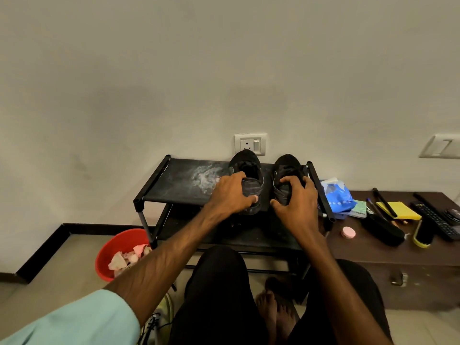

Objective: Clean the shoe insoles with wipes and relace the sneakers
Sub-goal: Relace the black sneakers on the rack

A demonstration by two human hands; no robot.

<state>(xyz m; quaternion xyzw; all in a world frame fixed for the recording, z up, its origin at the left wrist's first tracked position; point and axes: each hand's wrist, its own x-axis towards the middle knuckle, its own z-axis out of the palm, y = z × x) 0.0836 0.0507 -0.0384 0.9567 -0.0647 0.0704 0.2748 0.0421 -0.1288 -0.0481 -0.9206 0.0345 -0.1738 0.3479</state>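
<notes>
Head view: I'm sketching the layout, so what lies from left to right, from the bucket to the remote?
Red bucket → left sneaker → right sneaker → blue packet → yellow notepad → remote control.

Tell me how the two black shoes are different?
The left shoe stands beside white powder; the right shoe stands by the rack's right rail. The left shoe's toe is under the wall socket; the right shoe's is under bare wall. Both are black; the left hand and right hand grip them.
</notes>
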